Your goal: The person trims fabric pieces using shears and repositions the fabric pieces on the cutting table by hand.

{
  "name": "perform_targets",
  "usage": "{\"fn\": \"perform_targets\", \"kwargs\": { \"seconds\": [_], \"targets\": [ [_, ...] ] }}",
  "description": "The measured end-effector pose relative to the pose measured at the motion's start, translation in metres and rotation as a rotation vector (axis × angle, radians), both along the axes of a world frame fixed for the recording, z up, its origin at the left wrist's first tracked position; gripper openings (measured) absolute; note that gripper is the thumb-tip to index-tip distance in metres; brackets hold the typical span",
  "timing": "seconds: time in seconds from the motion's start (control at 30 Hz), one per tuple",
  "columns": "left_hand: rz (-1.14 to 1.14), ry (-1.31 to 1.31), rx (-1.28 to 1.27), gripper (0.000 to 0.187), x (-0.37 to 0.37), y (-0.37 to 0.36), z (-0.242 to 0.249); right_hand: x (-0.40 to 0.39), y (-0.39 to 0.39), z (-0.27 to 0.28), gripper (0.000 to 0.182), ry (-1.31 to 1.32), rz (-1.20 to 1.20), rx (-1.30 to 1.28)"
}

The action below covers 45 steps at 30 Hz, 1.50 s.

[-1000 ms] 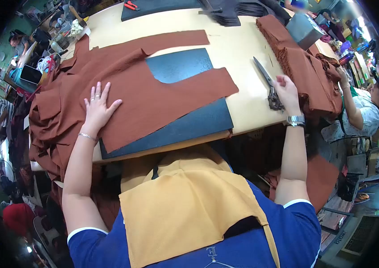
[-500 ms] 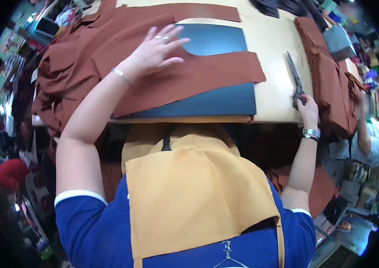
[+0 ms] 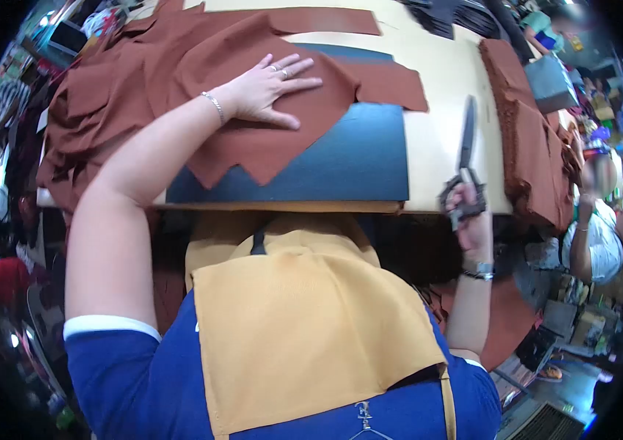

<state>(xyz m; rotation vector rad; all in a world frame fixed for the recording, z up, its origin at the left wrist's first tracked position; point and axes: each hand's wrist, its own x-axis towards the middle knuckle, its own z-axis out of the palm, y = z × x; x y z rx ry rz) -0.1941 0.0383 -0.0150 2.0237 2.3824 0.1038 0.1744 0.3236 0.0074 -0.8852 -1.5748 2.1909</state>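
My left hand (image 3: 271,92) lies spread on the reddish-brown material (image 3: 311,125), fingers apart and pointing right. The piece beneath it is bunched and folded, with pointed lower corners over a dark blue board (image 3: 359,161). At the table's right side, my right hand (image 3: 471,209) is closed round the handles of large dark scissors (image 3: 467,139). The blades point away from me, closed together, above the pale tabletop (image 3: 436,81).
A thick folded stack of reddish-brown material (image 3: 532,139) lies along the right edge, with a grey box (image 3: 550,84) behind it. Black material (image 3: 451,16) lies at the back. A co-worker in a light shirt (image 3: 596,246) is at the right.
The scissors have been lifted from the table in my right hand, which moved left and nearer to me. My left hand moved slightly right, and the material under it has folded, baring more blue board.
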Motion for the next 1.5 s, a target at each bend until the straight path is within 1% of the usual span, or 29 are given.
{"fn": "perform_targets", "kwargs": {
  "seconds": [0.03, 0.1, 0.17, 0.2, 0.27, 0.3, 0.33, 0.43, 0.47, 0.5, 0.53, 0.57, 0.6, 0.63, 0.67, 0.73, 0.8, 0.9, 0.97, 1.0, 1.1, 1.17, 1.23, 1.4, 1.5],
  "targets": [
    [0.119, -0.006, 0.064, 0.091, 0.003, 0.018, -0.006, 0.004, -0.014, -0.007, 0.030, 0.032, 0.027, -0.065],
    [0.358, -0.016, 0.111, 0.091, 0.006, 0.054, -0.010, 0.008, -0.048, -0.016, 0.034, 0.001, 0.035, -0.055],
    [0.591, -0.015, 0.177, 0.092, 0.008, 0.084, -0.014, 0.010, -0.073, -0.019, 0.034, -0.031, 0.108, -0.166],
    [0.665, -0.026, 0.162, 0.092, 0.010, 0.093, -0.012, 0.010, -0.085, -0.016, 0.034, -0.043, 0.144, -0.198],
    [0.678, -0.069, 0.289, 0.089, 0.003, 0.103, -0.023, 0.013, -0.100, -0.017, 0.034, -0.066, 0.197, -0.242],
    [0.688, -0.088, 0.349, 0.088, -0.003, 0.104, -0.030, 0.014, -0.106, -0.017, 0.035, -0.013, 0.218, -0.279],
    [0.626, -0.113, 0.435, 0.082, -0.004, 0.101, -0.032, 0.019, -0.108, -0.016, 0.035, -0.035, 0.216, -0.273],
    [0.315, -0.106, 0.305, 0.080, 0.013, 0.075, -0.005, 0.026, -0.111, -0.017, 0.037, -0.043, 0.222, -0.315],
    [0.224, -0.062, 0.245, 0.076, 0.022, 0.064, -0.002, 0.027, -0.112, -0.019, 0.038, -0.039, 0.223, -0.326],
    [0.233, -0.070, 0.189, 0.076, 0.032, 0.057, 0.000, 0.029, -0.114, -0.020, 0.038, -0.036, 0.224, -0.337],
    [0.244, -0.079, 0.134, 0.076, 0.041, 0.052, 0.001, 0.027, -0.116, -0.016, 0.042, -0.060, 0.242, -0.354],
    [0.258, -0.085, 0.083, 0.076, 0.047, 0.047, 0.001, 0.026, -0.115, -0.021, 0.044, -0.023, 0.271, -0.379],
    [0.305, -0.090, 0.127, 0.080, 0.052, 0.045, -0.005, 0.024, -0.113, -0.028, 0.046, 0.015, 0.301, -0.404],
    [0.337, -0.117, 0.130, 0.079, 0.057, 0.043, -0.005, 0.023, -0.111, -0.032, 0.047, 0.053, 0.330, -0.430],
    [0.368, -0.145, 0.131, 0.077, 0.063, 0.042, -0.006, 0.020, -0.108, -0.030, 0.054, 0.033, 0.370, -0.393],
    [0.431, -0.205, 0.116, 0.073, 0.072, 0.040, -0.005, 0.021, -0.102, -0.036, 0.056, 0.018, 0.390, -0.416],
    [0.454, -0.194, 0.127, 0.073, 0.073, 0.037, -0.008, 0.025, -0.099, -0.036, 0.062, 0.009, 0.405, -0.429],
    [0.538, -0.136, 0.152, 0.075, 0.073, 0.031, -0.012, 0.037, -0.091, -0.045, 0.065, 0.046, 0.441, -0.614],
    [0.619, -0.089, 0.183, 0.075, 0.065, 0.029, -0.017, 0.043, -0.089, -0.049, 0.069, 0.047, 0.466, -0.625],
    [0.652, -0.120, 0.190, 0.077, 0.061, 0.030, -0.016, 0.044, -0.089, -0.050, 0.069, 0.056, 0.479, -0.635],
    [0.667, -0.220, 0.196, 0.077, 0.059, 0.035, -0.014, 0.041, -0.092, -0.049, 0.071, 0.063, 0.506, -0.654],
    [0.612, -0.284, 0.191, 0.075, 0.063, 0.038, -0.013, 0.031, -0.099, -0.045, 0.071, 0.069, 0.503, -0.653],
    [0.546, -0.332, 0.172, 0.073, 0.074, 0.037, -0.012, 0.021, -0.104, -0.042, 0.070, 0.066, 0.511, -0.598],
    [0.483, -0.098, 0.133, 0.079, 0.100, 0.025, -0.009, 0.010, -0.109, -0.046, 0.065, 0.061, 0.456, -0.443],
    [0.485, -0.072, 0.128, 0.079, 0.102, 0.023, -0.008, 0.009, -0.110, -0.048, 0.059, 0.082, 0.450, -0.380]
  ]
}}
